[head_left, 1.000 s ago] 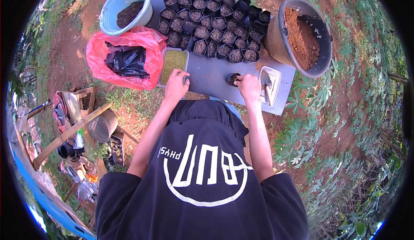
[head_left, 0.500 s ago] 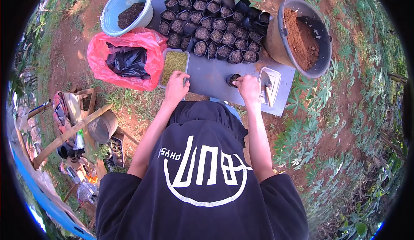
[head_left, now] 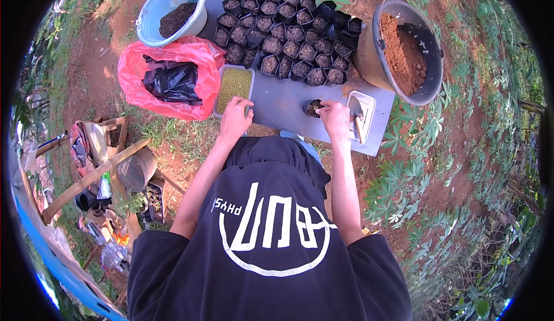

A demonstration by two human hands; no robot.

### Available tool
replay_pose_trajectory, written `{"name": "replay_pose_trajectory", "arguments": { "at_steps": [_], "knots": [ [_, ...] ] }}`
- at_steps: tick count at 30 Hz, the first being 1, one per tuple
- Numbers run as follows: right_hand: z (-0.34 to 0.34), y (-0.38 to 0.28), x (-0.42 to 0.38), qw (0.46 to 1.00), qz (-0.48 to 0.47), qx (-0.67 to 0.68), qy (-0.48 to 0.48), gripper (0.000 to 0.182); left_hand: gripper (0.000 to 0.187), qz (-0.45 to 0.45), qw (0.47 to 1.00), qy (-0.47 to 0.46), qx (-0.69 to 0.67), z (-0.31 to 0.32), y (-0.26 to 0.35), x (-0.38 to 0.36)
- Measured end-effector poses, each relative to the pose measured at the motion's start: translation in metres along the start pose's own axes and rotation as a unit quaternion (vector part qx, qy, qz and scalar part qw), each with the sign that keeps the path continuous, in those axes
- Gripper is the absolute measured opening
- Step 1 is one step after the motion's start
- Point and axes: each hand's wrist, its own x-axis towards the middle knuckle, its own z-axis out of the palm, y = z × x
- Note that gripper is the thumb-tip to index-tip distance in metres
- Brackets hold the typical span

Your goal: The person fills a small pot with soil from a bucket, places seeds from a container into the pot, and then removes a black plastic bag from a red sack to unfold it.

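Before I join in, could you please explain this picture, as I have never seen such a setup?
There is no machine: a person works bare-handed, seen by a camera on their head, looking down. On the table stand many black bags, mostly soil-filled, a tray of green seeds and a white tray with a trowel; a bucket of reddish soil is at the right end. The left hand is over the near end of the seed tray. The right hand has fingers at the rim of a small black bag; whether they grip it is unclear.

Hands [head_left: 334, 119] are at green seeds [head_left: 235, 82] and a black bag [head_left: 312, 108].
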Motion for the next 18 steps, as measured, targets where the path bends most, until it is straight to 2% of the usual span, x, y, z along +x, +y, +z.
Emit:
{"name": "replay_pose_trajectory", "arguments": {
  "at_steps": [2, 6, 10, 13, 16, 18],
  "knots": [
    [-0.001, -0.003, -0.002, 1.0, -0.027, -0.003, 0.012, 0.024, 0.024, 0.001, 1.0, 0.0, -0.002, -0.001, 0.001, 0.0],
    [-0.007, -0.001, -0.007, 0.998, -0.002, 0.024, 0.058, 0.021, 0.022, 0.019, 0.999, 0.009, -0.025, -0.003, 0.008, 0.001],
    [-0.01, 0.006, -0.015, 0.996, 0.008, 0.064, 0.054, 0.017, 0.02, 0.031, 0.991, -0.095, -0.084, -0.004, 0.043, 0.013],
    [-0.013, 0.006, -0.023, 0.999, -0.029, 0.01, 0.022, 0.015, 0.023, 0.13, 0.978, -0.14, -0.078, 0.004, 0.076, 0.026],
    [-0.011, 0.006, -0.026, 0.998, -0.043, -0.039, -0.001, 0.017, 0.03, 0.212, 0.968, -0.132, -0.014, 0.026, 0.099, 0.034],
    [-0.006, 0.009, -0.026, 0.997, -0.038, -0.072, -0.011, 0.022, 0.036, 0.22, 0.965, -0.139, 0.029, 0.039, 0.109, 0.034]
  ]
}}
